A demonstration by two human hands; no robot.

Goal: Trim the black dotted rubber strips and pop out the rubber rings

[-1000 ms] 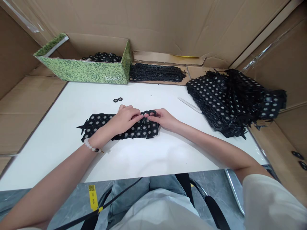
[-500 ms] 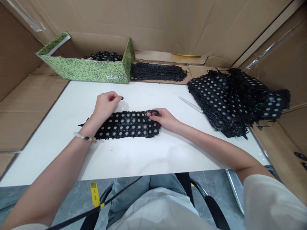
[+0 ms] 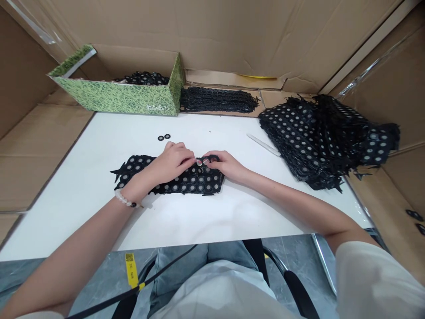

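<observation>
white tabletop — left hand and right hand, narrow pinches on dotted black sheet

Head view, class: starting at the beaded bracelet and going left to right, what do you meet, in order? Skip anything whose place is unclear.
Beaded bracelet → left hand → right hand → large heap of dotted black sheets → small dark pieces near the right edge.
</observation>
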